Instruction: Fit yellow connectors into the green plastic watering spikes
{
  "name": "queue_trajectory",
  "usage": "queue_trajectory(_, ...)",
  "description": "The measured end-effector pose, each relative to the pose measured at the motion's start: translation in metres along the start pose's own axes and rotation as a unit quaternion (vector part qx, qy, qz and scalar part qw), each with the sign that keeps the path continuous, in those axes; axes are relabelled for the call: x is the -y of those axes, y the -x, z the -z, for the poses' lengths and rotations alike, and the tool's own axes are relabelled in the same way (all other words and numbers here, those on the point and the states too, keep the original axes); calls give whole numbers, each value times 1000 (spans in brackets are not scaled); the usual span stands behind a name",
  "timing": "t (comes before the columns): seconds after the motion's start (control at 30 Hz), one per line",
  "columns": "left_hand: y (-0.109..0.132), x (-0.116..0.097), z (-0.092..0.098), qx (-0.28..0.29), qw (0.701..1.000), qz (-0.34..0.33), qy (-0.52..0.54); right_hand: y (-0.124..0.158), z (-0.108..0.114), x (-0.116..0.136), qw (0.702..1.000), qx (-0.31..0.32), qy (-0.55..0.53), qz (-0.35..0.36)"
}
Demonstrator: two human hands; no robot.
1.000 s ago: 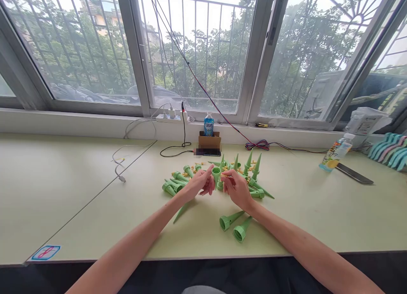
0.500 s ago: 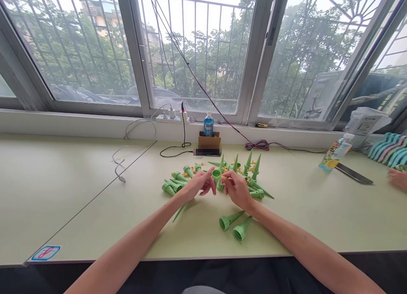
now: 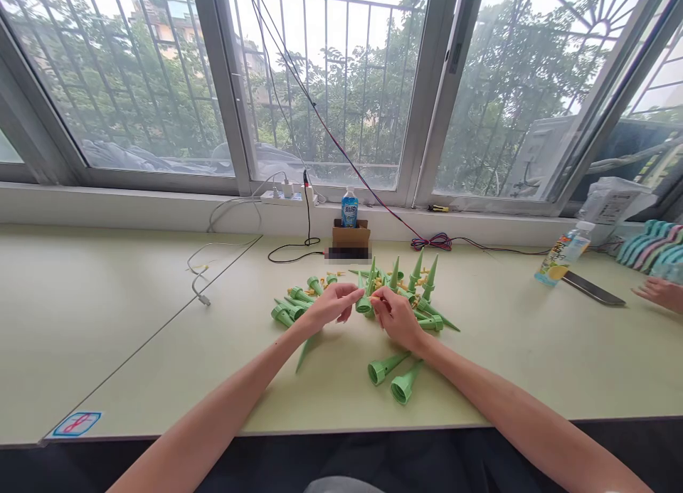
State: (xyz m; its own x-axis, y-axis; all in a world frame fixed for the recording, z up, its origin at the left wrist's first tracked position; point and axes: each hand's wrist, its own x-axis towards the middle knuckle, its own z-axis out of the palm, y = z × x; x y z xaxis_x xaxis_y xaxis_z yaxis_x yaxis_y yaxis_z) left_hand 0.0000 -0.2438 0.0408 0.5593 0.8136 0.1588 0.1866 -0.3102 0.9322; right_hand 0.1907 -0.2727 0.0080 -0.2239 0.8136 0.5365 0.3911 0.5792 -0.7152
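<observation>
My left hand and my right hand meet over a heap of green cone-shaped plastic spikes on the pale green table. The left fingers pinch a green spike by its round cap end. My right fingertips pinch a small yellow piece right at that cap. Two more green spikes lie below my right wrist. Several spikes stand upright behind the hands, with small yellow parts scattered among them.
A blue-labelled bottle stands behind a cardboard box at the window sill. Cables trail over the table. At the right are a drink bottle, a dark flat phone, stacked pastel items and another person's hand.
The spike in my left hand has tipped lower, and both hands have dropped slightly towards the table. The other person's hand at the right edge has come further into view.
</observation>
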Motion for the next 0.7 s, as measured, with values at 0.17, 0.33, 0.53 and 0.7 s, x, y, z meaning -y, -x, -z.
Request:
queue_trajectory(0.17, 1, -3, -2, -12, 999, -28, -19, 0, 0, -4, 1000, 5, 17, 7)
queue_trajectory(0.33, -1, 1, -6, -44, 995, -77, -48, -1, 0, -9, 998, -8, 49, 25)
queue_trajectory(0.53, -3, 7, -7, -102, 964, -172, -173, -2, -1, -10, 997, -22, 69, 33)
queue_trajectory(0.7, -5, 7, -9, -126, 957, -182, -185, -2, -3, -6, 997, -47, 64, 22)
